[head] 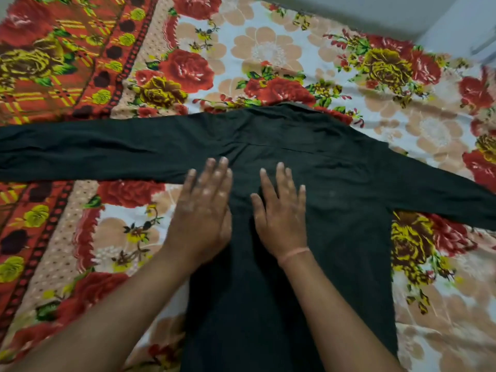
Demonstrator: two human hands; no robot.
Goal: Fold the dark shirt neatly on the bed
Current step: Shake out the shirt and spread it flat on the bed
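Floral bedsheet (268, 49) covers the bed under a dark shirt (335, 210) spread flat, sleeves stretched outward beyond both hands. Left hand (205, 208) and right hand (281, 213) press palms-down on its middle, side by side, fingers extended, gripping nothing.

I see the shirt (335, 210) spread flat on the bedsheet (268, 49), its collar (295, 107) on the far side of both hands. My left hand (204, 208) lies palm-down at the shirt's left edge, and my right hand (281, 213) lies flat on the body just beside it, the two apart. One sleeve (94, 151) stretches away to the left of my left hand; the other sleeve (442, 189) runs out well to the right of my right hand. The shirt's body extends back under my forearms toward me.
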